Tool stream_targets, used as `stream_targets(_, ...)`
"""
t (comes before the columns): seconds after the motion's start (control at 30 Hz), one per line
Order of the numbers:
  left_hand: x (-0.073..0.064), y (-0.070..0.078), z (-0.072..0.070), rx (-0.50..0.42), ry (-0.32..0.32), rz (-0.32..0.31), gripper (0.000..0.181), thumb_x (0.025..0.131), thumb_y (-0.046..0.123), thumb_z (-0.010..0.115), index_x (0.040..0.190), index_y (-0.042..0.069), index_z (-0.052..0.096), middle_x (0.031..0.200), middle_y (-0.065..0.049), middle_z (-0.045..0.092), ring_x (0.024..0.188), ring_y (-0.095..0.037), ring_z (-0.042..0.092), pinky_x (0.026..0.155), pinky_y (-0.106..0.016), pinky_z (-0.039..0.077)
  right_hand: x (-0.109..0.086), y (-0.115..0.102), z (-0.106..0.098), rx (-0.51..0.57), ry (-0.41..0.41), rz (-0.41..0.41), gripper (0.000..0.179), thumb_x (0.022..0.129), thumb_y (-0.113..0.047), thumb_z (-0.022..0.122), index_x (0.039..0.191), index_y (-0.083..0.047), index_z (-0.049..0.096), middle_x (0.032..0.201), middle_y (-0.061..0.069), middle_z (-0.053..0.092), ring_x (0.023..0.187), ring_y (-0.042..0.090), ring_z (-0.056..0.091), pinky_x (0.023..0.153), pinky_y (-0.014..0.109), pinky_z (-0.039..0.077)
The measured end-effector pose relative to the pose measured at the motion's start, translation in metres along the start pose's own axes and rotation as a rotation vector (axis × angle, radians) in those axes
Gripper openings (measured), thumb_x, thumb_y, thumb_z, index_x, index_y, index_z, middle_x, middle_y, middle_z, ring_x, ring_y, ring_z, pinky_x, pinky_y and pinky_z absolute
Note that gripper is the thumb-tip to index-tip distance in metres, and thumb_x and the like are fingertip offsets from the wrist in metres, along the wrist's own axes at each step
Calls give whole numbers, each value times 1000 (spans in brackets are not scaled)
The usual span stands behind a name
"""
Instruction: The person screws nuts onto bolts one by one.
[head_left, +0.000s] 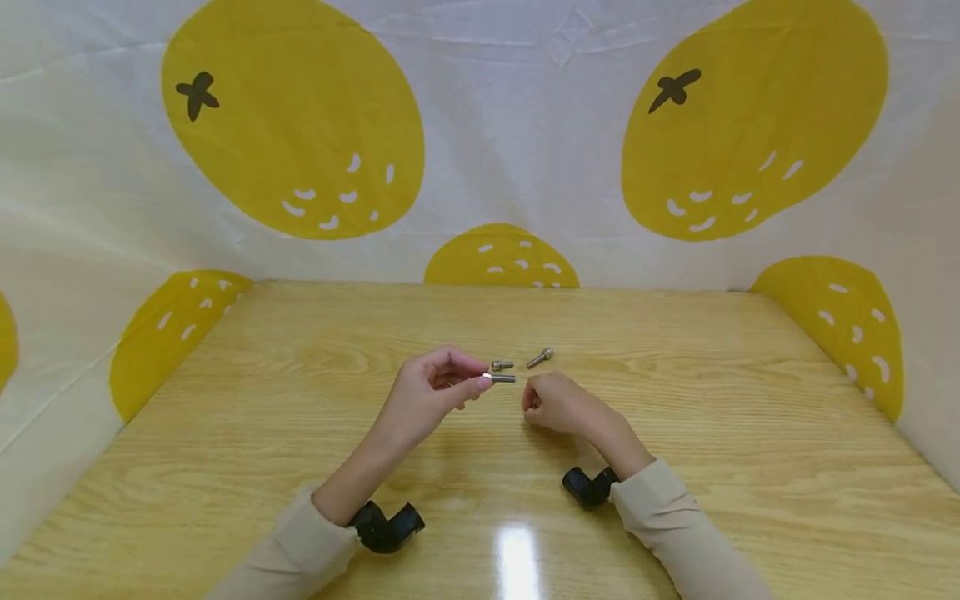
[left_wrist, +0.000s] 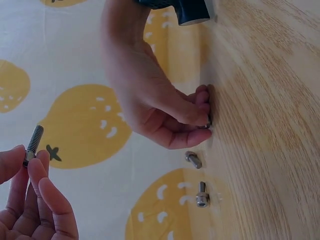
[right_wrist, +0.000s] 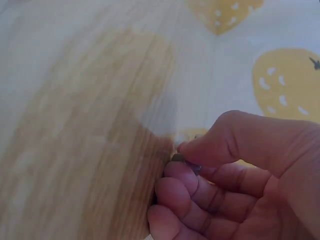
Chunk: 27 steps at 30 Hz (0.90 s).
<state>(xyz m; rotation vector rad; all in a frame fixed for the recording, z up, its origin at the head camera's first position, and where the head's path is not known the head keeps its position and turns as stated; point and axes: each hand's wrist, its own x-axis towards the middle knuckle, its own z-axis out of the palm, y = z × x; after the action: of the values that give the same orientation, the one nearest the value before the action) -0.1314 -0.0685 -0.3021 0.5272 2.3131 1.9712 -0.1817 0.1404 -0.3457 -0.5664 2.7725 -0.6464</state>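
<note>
Cream cloth covers both forearms nearest us, the left sleeve (head_left: pixel 296 542) and the right sleeve (head_left: pixel 671 512), with a black left mount (head_left: pixel 386 528) and a black right mount (head_left: pixel 588 487) below the wrists. Our left grip (head_left: pixel 431 387) is closed to a fingertip pinch, thumb against fingers, on the head end of a held bolt (head_left: pixel 504 378), raised in front of us with its threaded shank pointing towards the right. Our right grip (head_left: pixel 558 404) is curled tight, low beside that shank but apart from it, around a small metal piece (right_wrist: pixel 177 157); the fingers hide too much for us to tell what it is. Just beyond lie one loose bolt (head_left: pixel 502 365) and a second loose bolt (head_left: pixel 540 358), well within reach of our knuckles. We judge that the held bolt could tilt or twist, since only its head end is pinched, and that the small piece could slip out if those fingers loosen. A careless sweep might also knock the loose bolts and set them rolling. Beneath everything, the pale wood-grained tabletop (head_left: pixel 300 350) shows a bright glare (head_left: pixel 517 558) near us, and a creased white cloth (head_left: pixel 517 158) printed with yellow fruit (head_left: pixel 292 117) walls its back and sides.
</note>
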Motion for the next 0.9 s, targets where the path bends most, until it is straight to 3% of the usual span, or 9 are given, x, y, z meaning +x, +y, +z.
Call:
stream_targets(0.33, 0, -1, 0, -7, -5, -5, 22, 84, 16, 70, 101, 3, 65, 94, -8, 68, 78, -25, 62, 63, -24, 51, -13, 15, -12, 238, -3, -88, 16, 88, 0, 55, 101, 5, 63, 79, 10, 62, 63, 11, 51, 57, 24, 45)
stream_targets(0.47, -1, 0, 1, -12, -10, -11, 23, 84, 15, 69, 102, 2, 64, 94, -8, 68, 79, -25, 62, 64, -24, 51, -28, 10, -23, 389, 25, -118, 18, 90, -2, 58, 105, 7, 59, 83, 15, 62, 67, 17, 56, 62, 34, 52)
stream_targets(0.63, -1, 0, 4, -25, -17, -11, 21, 84, 14, 69, 101, 1, 64, 93, -9, 67, 76, -18, 62, 64, -24, 51, -47, -7, -33, 524, 68, -116, 21, 90, -12, 61, 106, 1, 58, 81, 11, 65, 73, 30, 64, 70, 42, 55)
stream_targets(0.73, -2, 0, 7, -31, -26, -7, 20, 84, 13, 69, 99, 2, 64, 92, -9, 67, 74, -15, 61, 64, -25, 51, -58, -16, -36, 545, 99, -141, 22, 90, -16, 62, 106, -1, 57, 81, 10, 68, 77, 33, 67, 71, 38, 56)
stream_targets(0.9, -6, 1, 13, -48, -53, -8, 19, 84, 14, 69, 99, 4, 65, 94, -9, 66, 76, -16, 62, 65, -24, 50, -73, -27, -36, 508, 168, -174, 23, 87, -16, 66, 103, -2, 57, 82, 2, 71, 77, 18, 69, 70, 26, 55)
